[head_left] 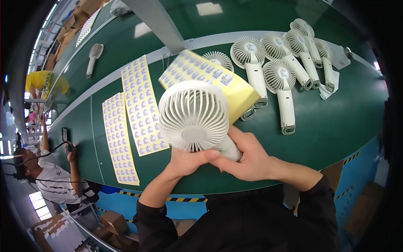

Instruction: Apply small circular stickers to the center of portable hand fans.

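Note:
A white handheld fan (194, 135) is between my two hands, its round grille turned up toward me and its centre hub plain. My left hand (187, 161) is closed at the lower edge of the grille, its thumb on the top of the handle. Around the handle my right hand (247, 157) is wrapped, its thumb meeting the left one. A small green spot shows by the thumbs. Behind the fan, a yellow-backed sticker sheet (245, 98) with rows of grey labels stands tilted and curved; what supports it is hidden.
Several white handheld fans (280, 75) with grey hub labels lie to the right. Label sheets (145, 109) lie flat on the green table (323, 122) at left. A metal post (157, 21) rises ahead. Another fan (95, 51) lies far left, near a seated person (54, 180).

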A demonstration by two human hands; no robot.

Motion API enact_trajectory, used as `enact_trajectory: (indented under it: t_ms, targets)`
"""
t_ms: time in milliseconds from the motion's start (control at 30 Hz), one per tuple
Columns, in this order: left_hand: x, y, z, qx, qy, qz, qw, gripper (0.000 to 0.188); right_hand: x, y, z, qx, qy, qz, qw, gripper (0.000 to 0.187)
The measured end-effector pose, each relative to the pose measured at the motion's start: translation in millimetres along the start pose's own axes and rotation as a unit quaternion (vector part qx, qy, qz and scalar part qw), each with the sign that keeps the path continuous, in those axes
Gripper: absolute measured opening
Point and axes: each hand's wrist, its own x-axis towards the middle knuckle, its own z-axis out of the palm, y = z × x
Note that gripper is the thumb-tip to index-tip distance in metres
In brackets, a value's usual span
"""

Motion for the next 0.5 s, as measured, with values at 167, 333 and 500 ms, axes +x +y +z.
enact_trajectory:
  t_ms: [167,333,500]
  targets:
    - [0,-5,-3,-0.083,0.081,-0.049,0.992,0.063,10,8,22,-0.123,0.089,-0.069,0.986,0.042]
    - [4,-1,-3,-0.140,0.091,-0.111,0.980,0.064,7,12,33,-0.179,0.095,-0.040,0.978,0.044]
    - [5,-4,0,-0.125,0.102,-0.099,0.982,0.063,5,8,37,-0.204,0.130,-0.060,0.968,0.039]
